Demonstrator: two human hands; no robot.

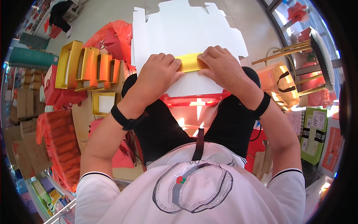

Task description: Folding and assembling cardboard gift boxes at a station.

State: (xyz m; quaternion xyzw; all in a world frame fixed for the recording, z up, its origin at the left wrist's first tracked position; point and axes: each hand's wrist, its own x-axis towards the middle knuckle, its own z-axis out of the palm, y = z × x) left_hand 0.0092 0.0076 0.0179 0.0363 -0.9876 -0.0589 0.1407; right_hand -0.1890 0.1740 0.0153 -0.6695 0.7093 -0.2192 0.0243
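Observation:
Both hands grip a shiny yellow-gold piece of card [191,62] by its two ends. My left hand [159,72] has fingers curled over the left end, thumb along the near side. My right hand [222,65] pinches the right end in the same way, so the ends are partly hidden. Under the hands, a large white cardboard sheet [181,30] with notched edges and tabs lies across my knees. A red edge [195,100] shows beneath its near side.
Several open gold boxes [70,64] stand in a row to my left, one gold tray [103,103] nearer. Red boxes [70,98] and an orange-red plastic bag [60,145] lie farther left. On the right are a stool [321,58], a paper bag [282,84] and a green box [313,134].

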